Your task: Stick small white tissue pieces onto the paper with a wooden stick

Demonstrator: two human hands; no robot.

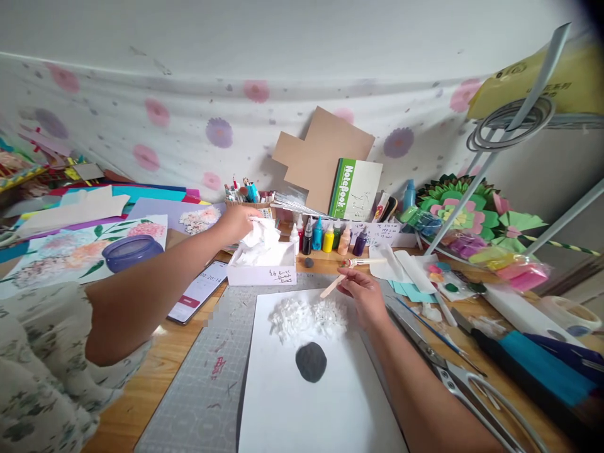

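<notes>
1. At far left, a blue jar (123,259) stands on a flower picture (56,248), perhaps holding the sheet flat.
2. The phone (201,290) lies face up on the table (127,402) beside the cutting mat (195,390); its screen shows running figures, so it seems placed for easy reading.
3. The left hand (241,224) reaches over the white box (264,275). Its fingers are closed together at the crumpled tissue (264,236) rising from the box; the exact pinch is too small to tell.
4. The paper (292,415) lies on the mat, squarely before the person, likely to suit both hands. White shreds (287,318) sit in two clumps near its top, above a dark disc (311,362).
5. The right hand (365,294) hangs over the paper's upper right. Its fingers are nearly shut, pinching a wooden stick (333,286) that slants down toward the shreds, probably held that way to work on them.
6. The scissors (438,365) rest right of the forearm.
</notes>
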